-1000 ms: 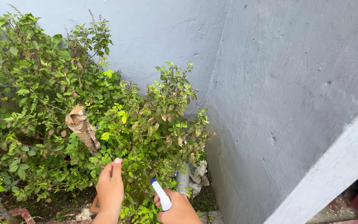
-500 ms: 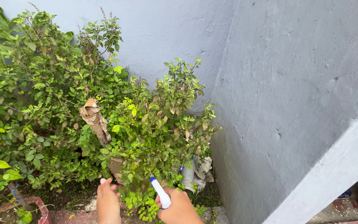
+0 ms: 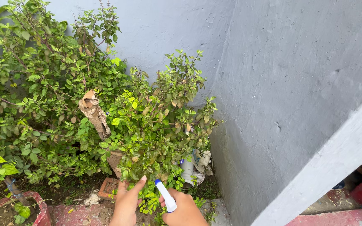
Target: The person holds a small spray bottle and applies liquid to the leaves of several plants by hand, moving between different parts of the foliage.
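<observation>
Gripping a white spray bottle [image 3: 166, 196] with a blue nozzle tip, the right hand [image 3: 184, 210] aims it into the leafy green shrub [image 3: 147, 125]; the left hand [image 3: 127, 204], open, parts low foliage beside a grey wall [image 3: 294, 83]. No spray is visible.

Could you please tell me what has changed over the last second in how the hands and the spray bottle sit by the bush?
The left hand dropped from the foliage, then came back up to the low leaves of the bush, fingers open. The view shifted slightly, showing more of the red brick edging. The right hand kept its grip on the white spray bottle, nozzle aimed into the bush.
</observation>
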